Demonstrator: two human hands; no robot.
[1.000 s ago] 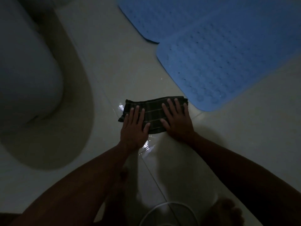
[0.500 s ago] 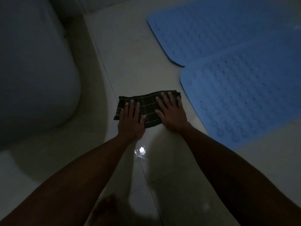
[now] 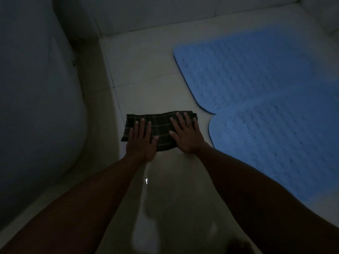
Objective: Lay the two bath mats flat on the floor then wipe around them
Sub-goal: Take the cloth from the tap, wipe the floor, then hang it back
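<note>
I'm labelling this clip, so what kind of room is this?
Most likely a bathroom: two blue perforated bath mats lie on a glossy tiled floor, with what looks like a white toilet at the left.

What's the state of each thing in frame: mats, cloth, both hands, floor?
far bath mat: flat on the floor.
near bath mat: flat, its edge meeting the far mat's; overlap unclear.
cloth: folded, flat on the floor, pinned under both hands.
left hand: open, palm down on the cloth.
right hand: open, palm down on the cloth.
floor: tiled, wet sheen behind the cloth.
</note>
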